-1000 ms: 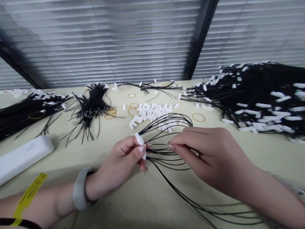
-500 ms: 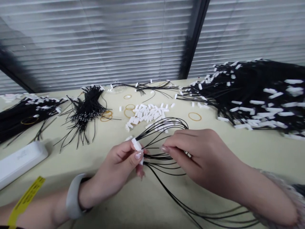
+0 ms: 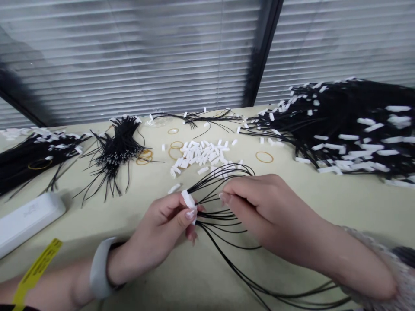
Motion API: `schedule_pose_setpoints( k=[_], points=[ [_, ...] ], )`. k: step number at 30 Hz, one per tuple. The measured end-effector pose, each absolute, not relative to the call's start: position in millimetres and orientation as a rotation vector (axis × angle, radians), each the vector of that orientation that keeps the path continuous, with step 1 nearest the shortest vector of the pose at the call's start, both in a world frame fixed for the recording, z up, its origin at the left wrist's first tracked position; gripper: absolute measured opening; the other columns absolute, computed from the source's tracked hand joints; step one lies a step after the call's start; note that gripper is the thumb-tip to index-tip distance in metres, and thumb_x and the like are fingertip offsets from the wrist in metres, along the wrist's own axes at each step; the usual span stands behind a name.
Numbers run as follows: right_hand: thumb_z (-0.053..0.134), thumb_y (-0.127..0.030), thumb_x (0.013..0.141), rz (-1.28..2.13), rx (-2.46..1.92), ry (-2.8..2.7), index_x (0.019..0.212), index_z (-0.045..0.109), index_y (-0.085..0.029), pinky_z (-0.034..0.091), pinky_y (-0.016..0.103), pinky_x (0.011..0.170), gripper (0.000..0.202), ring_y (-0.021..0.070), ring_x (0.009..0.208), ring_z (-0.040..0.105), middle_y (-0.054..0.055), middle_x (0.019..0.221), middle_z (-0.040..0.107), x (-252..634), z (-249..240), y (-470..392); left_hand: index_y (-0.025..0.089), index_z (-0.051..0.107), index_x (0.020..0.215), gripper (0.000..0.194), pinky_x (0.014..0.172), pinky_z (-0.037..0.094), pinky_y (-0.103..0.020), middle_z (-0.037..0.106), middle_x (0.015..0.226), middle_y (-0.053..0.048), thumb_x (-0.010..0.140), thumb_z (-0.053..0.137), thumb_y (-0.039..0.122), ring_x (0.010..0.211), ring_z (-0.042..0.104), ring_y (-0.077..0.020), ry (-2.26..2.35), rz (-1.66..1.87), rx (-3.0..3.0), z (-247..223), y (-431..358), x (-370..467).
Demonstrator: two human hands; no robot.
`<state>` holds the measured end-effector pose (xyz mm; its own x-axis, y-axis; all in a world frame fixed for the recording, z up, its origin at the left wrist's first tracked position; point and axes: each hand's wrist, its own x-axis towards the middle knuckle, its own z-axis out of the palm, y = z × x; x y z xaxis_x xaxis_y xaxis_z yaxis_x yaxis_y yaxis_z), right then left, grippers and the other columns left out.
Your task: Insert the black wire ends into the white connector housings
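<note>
Pale green table (image 3: 201,276) in front of closed grey blinds (image 3: 129,56) split by one dark frame post. Nearest: left hand (image 3: 162,233), white wristband and yellow tag on that arm, thumb and fingers pinched on one white connector (image 3: 188,199). Black wires (image 3: 223,216) fan out of the connector, roughly ten, too tangled for an exact count, looping toward the right hand (image 3: 266,211) and trailing off under the right forearm. Right hand fingertips closed on a wire end just beside the connector; the two hands nearly touch. One white case (image 3: 29,218) at left edge. Mid-table: one heap of loose white connectors (image 3: 201,155), about five rubber bands (image 3: 264,157). Further back: four wire bundles, biggest pile (image 3: 350,125) far right.
</note>
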<state>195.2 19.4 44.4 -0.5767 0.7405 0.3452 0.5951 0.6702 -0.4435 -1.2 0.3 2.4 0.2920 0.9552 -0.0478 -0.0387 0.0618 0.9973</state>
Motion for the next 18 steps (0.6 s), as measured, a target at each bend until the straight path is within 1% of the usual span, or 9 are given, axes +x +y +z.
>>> schedule_pose_setpoints(
  k=[2, 6, 9, 13, 14, 18],
  points=[
    [0.046, -0.008, 0.078, 0.363, -1.044, -2.386, 0.061, 0.043, -0.016, 0.024, 0.022, 0.052, 0.019, 0.0061, 0.052, 0.033, -0.006, 0.055, 0.042, 195, 43, 21, 0.014, 0.056, 0.073, 0.021, 0.048, 0.046, -0.018, 0.054, 0.063, 0.003, 0.077, 0.060, 0.034, 0.048, 0.053, -0.0056, 0.978, 0.976, 1.264, 2, 1, -1],
    [0.047, -0.010, 0.079, 0.243, -1.013, -2.430, 0.071, 0.054, -0.016, 0.028, 0.023, 0.056, 0.013, 0.0076, 0.058, 0.042, -0.004, 0.062, 0.051, 198, 41, 22, 0.013, 0.057, 0.073, 0.021, 0.048, 0.045, -0.016, 0.054, 0.062, 0.003, 0.078, 0.059, 0.033, 0.048, 0.053, -0.0050, 0.964, 0.964, 1.266, 2, 2, -1],
    [0.047, -0.008, 0.079, 0.137, -0.929, -2.516, 0.072, 0.055, -0.016, 0.030, 0.024, 0.058, 0.014, 0.0092, 0.062, 0.044, -0.002, 0.067, 0.052, 202, 41, 23, 0.014, 0.057, 0.074, 0.020, 0.048, 0.045, -0.016, 0.053, 0.061, 0.004, 0.078, 0.059, 0.033, 0.048, 0.053, -0.0048, 0.954, 0.966, 1.251, 2, 2, -1],
    [0.046, -0.006, 0.079, 0.076, -0.862, -2.612, 0.074, 0.053, -0.017, 0.027, 0.025, 0.056, 0.014, 0.0104, 0.065, 0.041, -0.001, 0.075, 0.051, 205, 38, 24, 0.013, 0.054, 0.071, 0.020, 0.046, 0.045, -0.017, 0.056, 0.070, 0.002, 0.077, 0.061, 0.032, 0.047, 0.052, -0.0043, 0.927, 0.949, 1.206, 3, 1, -1],
    [0.046, -0.006, 0.079, 0.057, -0.858, -2.627, 0.074, 0.052, -0.018, 0.026, 0.025, 0.055, 0.014, 0.0105, 0.064, 0.040, -0.001, 0.075, 0.051, 204, 37, 24, 0.013, 0.054, 0.072, 0.020, 0.046, 0.045, -0.017, 0.056, 0.070, 0.002, 0.078, 0.060, 0.032, 0.047, 0.052, -0.0044, 0.927, 0.940, 1.213, 3, 1, -1],
    [0.047, -0.011, 0.079, -0.108, -0.789, -2.642, 0.073, 0.051, -0.019, 0.019, 0.028, 0.051, 0.010, 0.0116, 0.059, 0.033, -0.002, 0.070, 0.046, 199, 31, 22, 0.014, 0.053, 0.071, 0.023, 0.045, 0.044, -0.018, 0.051, 0.057, 0.003, 0.079, 0.057, 0.035, 0.046, 0.050, -0.0065, 0.933, 0.893, 1.299, 3, 1, -2]
  ],
)
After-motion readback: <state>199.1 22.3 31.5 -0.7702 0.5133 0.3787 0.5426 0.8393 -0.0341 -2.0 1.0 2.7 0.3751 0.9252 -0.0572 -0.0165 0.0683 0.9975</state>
